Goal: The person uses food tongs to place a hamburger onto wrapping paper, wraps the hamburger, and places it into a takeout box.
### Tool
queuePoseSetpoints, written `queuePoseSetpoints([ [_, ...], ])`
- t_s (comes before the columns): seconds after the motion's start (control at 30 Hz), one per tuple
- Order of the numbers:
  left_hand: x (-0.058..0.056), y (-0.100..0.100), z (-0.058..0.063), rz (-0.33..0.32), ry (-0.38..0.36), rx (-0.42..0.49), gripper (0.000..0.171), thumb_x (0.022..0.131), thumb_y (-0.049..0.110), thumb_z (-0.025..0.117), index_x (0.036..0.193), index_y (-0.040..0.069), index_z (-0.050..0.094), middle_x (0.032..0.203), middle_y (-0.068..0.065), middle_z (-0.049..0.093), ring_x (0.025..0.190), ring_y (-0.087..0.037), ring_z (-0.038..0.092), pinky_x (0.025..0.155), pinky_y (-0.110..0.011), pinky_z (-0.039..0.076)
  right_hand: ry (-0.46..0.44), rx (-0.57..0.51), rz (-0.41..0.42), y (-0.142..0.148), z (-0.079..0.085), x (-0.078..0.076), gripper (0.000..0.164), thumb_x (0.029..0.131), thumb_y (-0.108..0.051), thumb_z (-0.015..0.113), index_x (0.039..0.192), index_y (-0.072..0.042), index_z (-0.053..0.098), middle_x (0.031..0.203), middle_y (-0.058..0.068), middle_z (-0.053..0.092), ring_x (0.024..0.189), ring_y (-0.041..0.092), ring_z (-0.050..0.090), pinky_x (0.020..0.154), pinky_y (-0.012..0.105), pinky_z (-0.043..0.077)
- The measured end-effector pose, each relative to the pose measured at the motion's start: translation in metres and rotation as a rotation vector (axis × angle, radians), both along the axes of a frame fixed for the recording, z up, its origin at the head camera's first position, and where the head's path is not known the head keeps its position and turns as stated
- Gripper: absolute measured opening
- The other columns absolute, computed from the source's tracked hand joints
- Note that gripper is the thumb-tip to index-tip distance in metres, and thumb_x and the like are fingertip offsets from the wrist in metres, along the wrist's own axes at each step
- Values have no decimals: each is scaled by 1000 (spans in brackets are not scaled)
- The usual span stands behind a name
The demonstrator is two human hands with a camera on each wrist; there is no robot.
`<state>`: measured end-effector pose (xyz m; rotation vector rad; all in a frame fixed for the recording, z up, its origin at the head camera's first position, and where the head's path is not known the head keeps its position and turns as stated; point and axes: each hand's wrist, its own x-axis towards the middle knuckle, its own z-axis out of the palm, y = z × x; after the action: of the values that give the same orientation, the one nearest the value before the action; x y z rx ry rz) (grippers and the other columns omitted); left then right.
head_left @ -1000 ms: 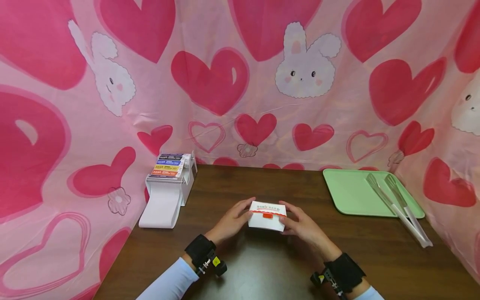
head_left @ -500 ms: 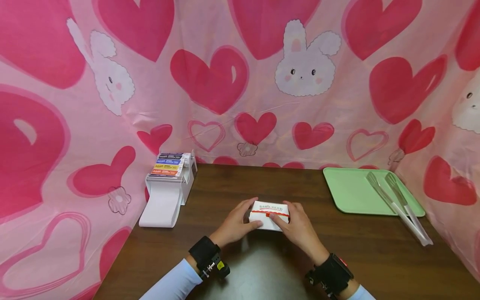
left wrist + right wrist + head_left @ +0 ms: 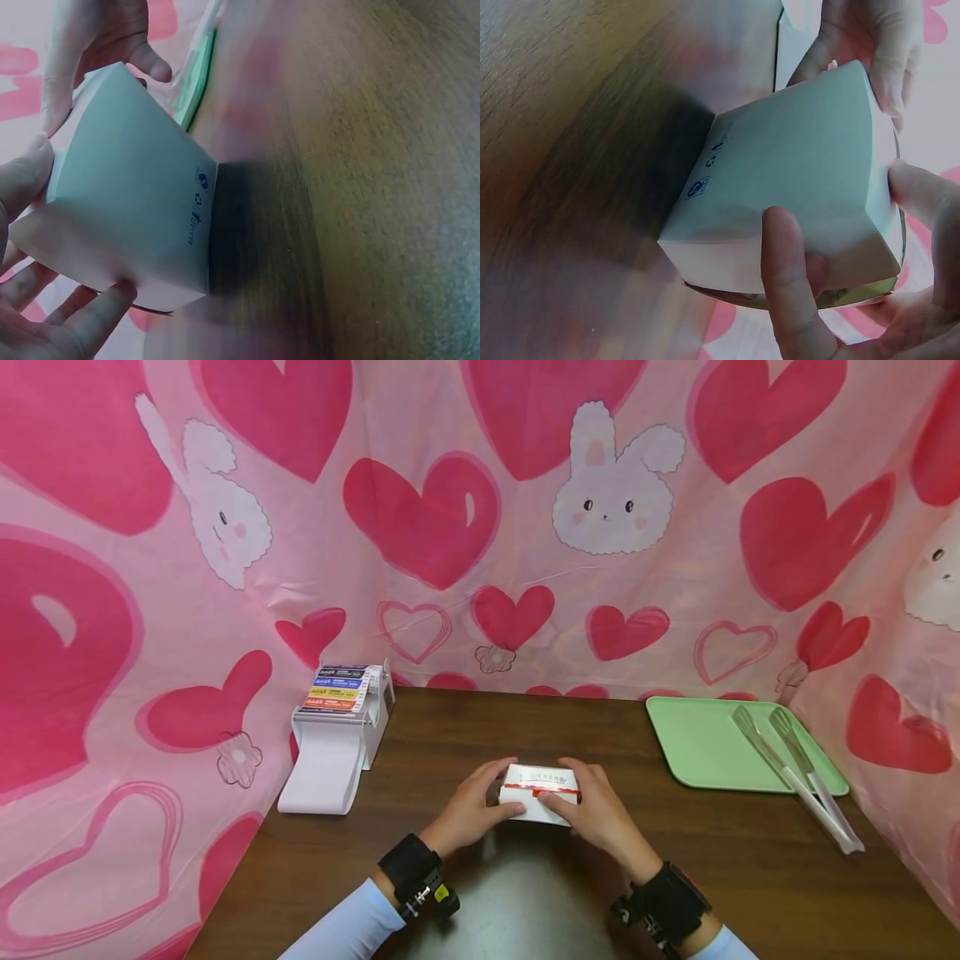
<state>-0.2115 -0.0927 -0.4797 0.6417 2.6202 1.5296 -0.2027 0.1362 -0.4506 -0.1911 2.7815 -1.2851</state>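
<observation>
A small white paper takeaway box (image 3: 538, 775) with a red wavy line and a red tab (image 3: 536, 792) on its front is held between both hands over the table. My left hand (image 3: 468, 810) grips its left side, thumb across the lower front. On the right side my right hand (image 3: 600, 810) grips it, its thumb lying at the red tab. In the left wrist view the box's white panel (image 3: 127, 165) carries small dark print, and left fingers (image 3: 97, 319) press its end. The right wrist view shows a right finger (image 3: 786, 262) against the opposite end.
A white dispenser (image 3: 378, 718) with coloured labels and a hanging paper strip (image 3: 322, 768) stands at the back left. At the back right, metal tongs (image 3: 813, 802) lie across a green tray (image 3: 697, 760). A pink heart-patterned cloth (image 3: 517, 543) surrounds the brown table (image 3: 450, 718).
Both thumbs have slid inward across the front of the box, the right one onto the red tab. The box has moved slightly right. Over the last half second, little has changed.
</observation>
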Motion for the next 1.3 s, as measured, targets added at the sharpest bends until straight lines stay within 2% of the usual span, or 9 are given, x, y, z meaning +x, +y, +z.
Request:
queuePoseSetpoints([
  [0.07, 0, 0, 0, 9, 2, 0, 74, 86, 32, 81, 150, 16, 48, 144, -8, 54, 127, -26, 53, 104, -51, 47, -11, -50, 22, 0, -1, 0, 70, 87, -31, 81, 146, -13, 49, 134, 22, 43, 68, 22, 59, 51, 32, 55],
  [0.13, -1, 0, 0, 19, -8, -2, 73, 85, 33, 82, 148, 18, 50, 142, -7, 55, 126, -25, 54, 104, -50, 47, -9, -76, 35, 1, -2, 0, 66, 87, -29, 81, 145, -16, 51, 131, 22, 43, 72, 22, 58, 49, 31, 54],
  [0.23, -1, -1, -1, 29, -20, -2, 72, 84, 34, 83, 147, 18, 51, 141, -5, 56, 126, -25, 54, 104, -50, 47, -3, -90, 46, 1, -4, 0, 63, 87, -28, 81, 143, -18, 54, 130, 21, 43, 79, 23, 58, 50, 30, 55],
  [0.37, -1, 0, -2, 30, -16, -1, 71, 85, 33, 83, 147, 18, 52, 140, -4, 57, 125, -24, 54, 103, -48, 49, -19, -116, 61, 2, -5, 2, 63, 90, -31, 78, 146, -18, 51, 138, 21, 42, 83, 24, 59, 53, 31, 56],
  [0.57, -2, 1, -1, 34, -16, 7, 70, 84, 32, 83, 145, 18, 53, 139, -5, 57, 122, -23, 55, 100, -43, 52, -38, -159, 68, 3, -7, 0, 56, 95, -34, 72, 145, -20, 52, 142, 19, 43, 98, 29, 56, 56, 37, 59],
  [0.83, -2, 1, -1, 27, 15, -2, 71, 84, 31, 83, 146, 15, 52, 138, -7, 57, 124, -26, 55, 100, -44, 52, 99, 19, 32, 0, -10, -4, 53, 93, -39, 72, 140, -21, 57, 140, 16, 51, 113, 33, 54, 86, 44, 50],
  [0.9, -2, 1, -1, 32, 3, -2, 69, 85, 30, 82, 146, 16, 51, 139, -6, 57, 124, -26, 55, 101, -44, 52, 85, 20, 29, -1, -9, -4, 54, 92, -39, 74, 140, -22, 57, 140, 14, 51, 111, 32, 55, 83, 43, 51],
  [1.07, -2, 0, -2, 34, -27, 14, 67, 88, 29, 79, 148, 17, 50, 141, -5, 55, 124, -25, 54, 103, -45, 50, 43, 15, 31, -3, -6, -4, 57, 90, -39, 76, 141, -23, 57, 138, 13, 51, 103, 30, 55, 64, 33, 54],
  [1.3, -2, 0, -3, 21, -24, 4, 68, 89, 32, 78, 149, 19, 48, 142, -3, 55, 123, -24, 54, 102, -44, 51, 118, 96, 35, -4, -8, -7, 52, 92, -38, 73, 139, -20, 58, 137, 15, 54, 112, 31, 57, 91, 50, 48],
])
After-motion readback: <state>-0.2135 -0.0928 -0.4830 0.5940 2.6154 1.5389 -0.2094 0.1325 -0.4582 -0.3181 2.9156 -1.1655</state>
